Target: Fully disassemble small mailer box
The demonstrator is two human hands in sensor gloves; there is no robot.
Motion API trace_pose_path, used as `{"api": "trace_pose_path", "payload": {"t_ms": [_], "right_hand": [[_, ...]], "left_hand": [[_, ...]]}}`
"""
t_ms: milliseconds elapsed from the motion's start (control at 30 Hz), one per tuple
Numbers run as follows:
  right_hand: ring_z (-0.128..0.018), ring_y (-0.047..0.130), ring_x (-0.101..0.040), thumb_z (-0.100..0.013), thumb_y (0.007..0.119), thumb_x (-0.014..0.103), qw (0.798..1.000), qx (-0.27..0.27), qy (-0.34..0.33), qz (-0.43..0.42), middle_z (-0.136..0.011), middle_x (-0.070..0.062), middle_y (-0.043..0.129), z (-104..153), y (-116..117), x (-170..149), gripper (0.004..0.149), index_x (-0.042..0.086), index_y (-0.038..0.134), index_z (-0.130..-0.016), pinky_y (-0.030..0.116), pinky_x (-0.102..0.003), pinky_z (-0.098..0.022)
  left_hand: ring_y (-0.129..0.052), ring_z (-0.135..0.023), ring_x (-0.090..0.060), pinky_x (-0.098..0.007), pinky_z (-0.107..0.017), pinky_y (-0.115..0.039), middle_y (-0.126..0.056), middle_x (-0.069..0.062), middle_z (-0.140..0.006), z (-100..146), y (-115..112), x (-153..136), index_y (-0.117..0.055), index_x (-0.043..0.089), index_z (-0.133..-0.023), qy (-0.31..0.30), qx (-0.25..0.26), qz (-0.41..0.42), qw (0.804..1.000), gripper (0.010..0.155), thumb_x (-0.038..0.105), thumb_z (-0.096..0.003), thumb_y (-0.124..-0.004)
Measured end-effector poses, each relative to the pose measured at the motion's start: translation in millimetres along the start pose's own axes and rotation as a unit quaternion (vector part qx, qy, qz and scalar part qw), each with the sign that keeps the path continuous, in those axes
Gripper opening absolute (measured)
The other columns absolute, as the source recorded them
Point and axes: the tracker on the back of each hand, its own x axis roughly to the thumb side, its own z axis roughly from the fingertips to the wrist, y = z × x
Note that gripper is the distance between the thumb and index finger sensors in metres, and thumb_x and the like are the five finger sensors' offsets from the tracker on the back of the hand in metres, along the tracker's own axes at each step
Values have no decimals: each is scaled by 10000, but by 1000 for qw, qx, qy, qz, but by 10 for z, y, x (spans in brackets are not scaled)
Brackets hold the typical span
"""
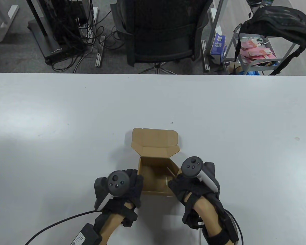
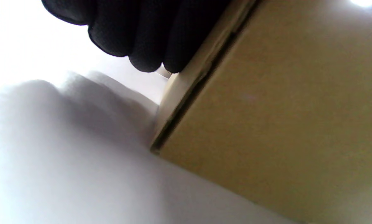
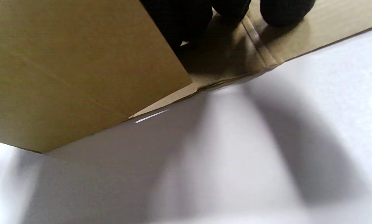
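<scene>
Cardboard mailer box [image 1: 155, 166], lid flipped back; left hand [image 1: 127, 187], right hand [image 1: 191, 186] grip sides.

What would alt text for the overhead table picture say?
Two hands in black sensor gloves, left and right, flank a small brown cardboard mailer box on a white table, its lid open. A black office chair stands beyond.

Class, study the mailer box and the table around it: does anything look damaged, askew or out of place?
Nothing looks damaged or spilled. The mailer box stands open with its lid folded back, expected mid-disassembly. The left hand and the right hand touch its sides. A tiny dark speck lies on the table.
</scene>
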Motion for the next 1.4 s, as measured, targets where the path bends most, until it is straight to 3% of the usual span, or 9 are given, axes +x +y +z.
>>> {"api": "trace_pose_path", "payload": {"t_ms": [533, 667, 767, 833, 933, 1033, 1100, 1233, 1400], "right_hand": [[-958, 344, -314, -395, 589, 541, 999, 13, 0, -40, -1026, 1, 514, -11, -36, -128, 639, 149, 720, -882, 460, -555, -657], [-960, 318, -270, -400, 603, 529, 998, 30, -1, -63, -1034, 42, 498, -26, -52, -202, 619, 165, 718, -887, 433, -521, -661], [-960, 307, -262, -400, 610, 527, 998, 33, -3, -62, -1037, 49, 486, -28, -52, -211, 615, 172, 711, -891, 423, -513, -662], [-958, 308, -258, -400, 610, 527, 997, 32, -3, -63, -1036, 51, 486, -27, -54, -211, 613, 173, 714, -889, 422, -510, -662], [-956, 305, -257, -400, 609, 528, 998, 32, -4, -62, -1036, 54, 483, -28, -53, -212, 612, 175, 711, -890, 421, -509, -659], [-957, 302, -251, -400, 611, 528, 998, 33, -7, -61, -1038, 58, 477, -28, -52, -220, 609, 182, 708, -892, 417, -503, -661], [-958, 298, -246, -402, 613, 527, 998, 35, -9, -59, -1039, 63, 471, -27, -50, -226, 605, 187, 704, -895, 414, -497, -662], [-958, 299, -234, -404, 619, 518, 998, 38, -10, -54, -1039, 76, 466, -34, -48, -231, 592, 198, 701, -896, 417, -487, -664], [-957, 300, -226, -403, 620, 519, 998, 42, -9, -56, -1038, 82, 464, -36, -52, -237, 591, 204, 700, -896, 418, -481, -665]], "left_hand": [[-694, -927, -493, -667, -655, -574, -758, -230, -990, -40, 33, -153, -779, 34, -938, 9, -44, 58, 997, 720, 534, -480, -539], [-641, -952, -506, -681, -666, -538, -675, -225, -1041, -7, 130, -133, -701, 51, -990, 7, -7, 55, 998, 696, 517, -486, -584], [-597, -977, -507, -683, -673, -524, -589, -171, -1096, 76, 272, 25, -626, 111, -1034, -66, 85, 12, 994, 729, 575, -472, -593], [-515, -1029, -483, -684, -702, -461, -555, -105, -1138, 151, 350, 312, -669, 186, -1037, -180, 111, -14, 977, 712, 606, -468, -592], [-461, -1085, -434, -673, -744, -408, -602, -13, -1156, 170, 292, 723, -797, 234, -975, -268, 35, -60, 961, 668, 617, -467, -593], [-395, -1122, -394, -656, -785, -349, -599, 31, -1163, 53, 51, 1045, -863, 235, -916, -270, -99, -156, 945, 662, 627, -464, -580], [-333, -1137, -361, -640, -795, -306, -557, 77, -1174, -47, -105, 1120, -883, 248, -889, -260, -142, -216, 930, 663, 639, -461, -559], [-341, -1139, -341, -634, -798, -282, -598, 77, -1154, -187, -274, 1102, -931, 206, -829, -247, -161, -214, 931, 685, 635, -445, -560], [-400, -1131, -322, -632, -795, -300, -663, 58, -1122, -271, -237, 938, -945, 183, -787, -227, -150, -252, 929, 706, 643, -443, -534]]}}
